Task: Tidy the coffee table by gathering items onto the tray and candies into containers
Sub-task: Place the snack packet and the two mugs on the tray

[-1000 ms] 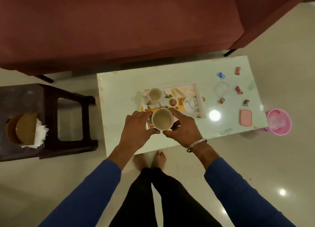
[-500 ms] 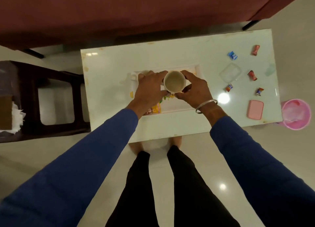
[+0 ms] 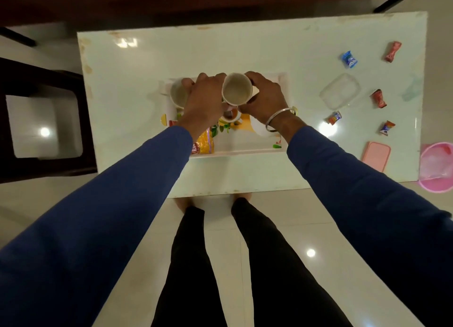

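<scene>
Both hands hold one cream cup (image 3: 236, 89) over the far part of the tray (image 3: 284, 81): the left hand (image 3: 204, 101) wraps its left side, the right hand (image 3: 266, 98) its right, fingers curled against the wall. A second cup (image 3: 178, 95) stands in the tray's far left corner, partly hidden by the left hand. A small bowl (image 3: 230, 115) sits just below the held cup, and a yellow snack packet (image 3: 204, 144) lies at the tray's near left. On the table (image 3: 245, 49) to the right lie five wrapped candies, among them a blue candy (image 3: 349, 59), around a clear container (image 3: 340, 90); a pink lid (image 3: 376, 156) lies nearer. A pink bin (image 3: 437, 169) stands beside the table.
</scene>
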